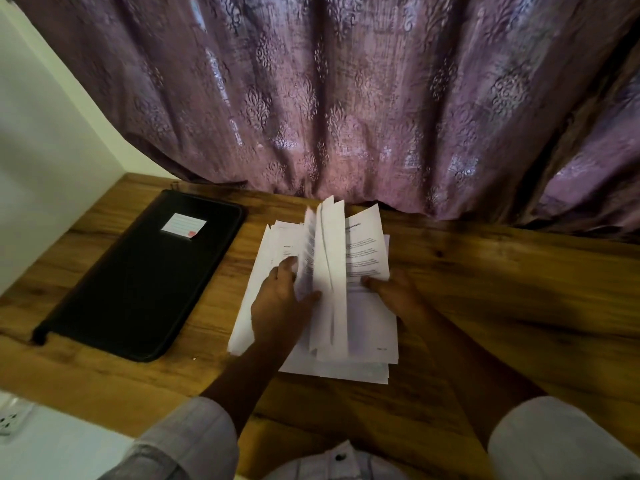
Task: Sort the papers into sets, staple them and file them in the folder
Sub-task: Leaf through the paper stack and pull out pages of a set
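A loose stack of white printed papers (pixel 367 327) lies on the wooden desk (pixel 502 306) in the middle of the view. My left hand (pixel 277 299) grips several sheets that stand up on edge, fanned and bent, with its thumb on their near side. My right hand (pixel 394 292) holds the right part of the papers, thumb on top of a printed page. A black zip folder (pixel 138 289) with a white label (pixel 183 225) lies shut to the left of the papers. No stapler is in view.
A purple patterned curtain (pixel 346 116) hangs behind the desk and touches its far edge. A white wall (pixel 41 150) bounds the desk on the left. A white socket strip (pixel 10 417) sits at the lower left, below the desk's front edge.
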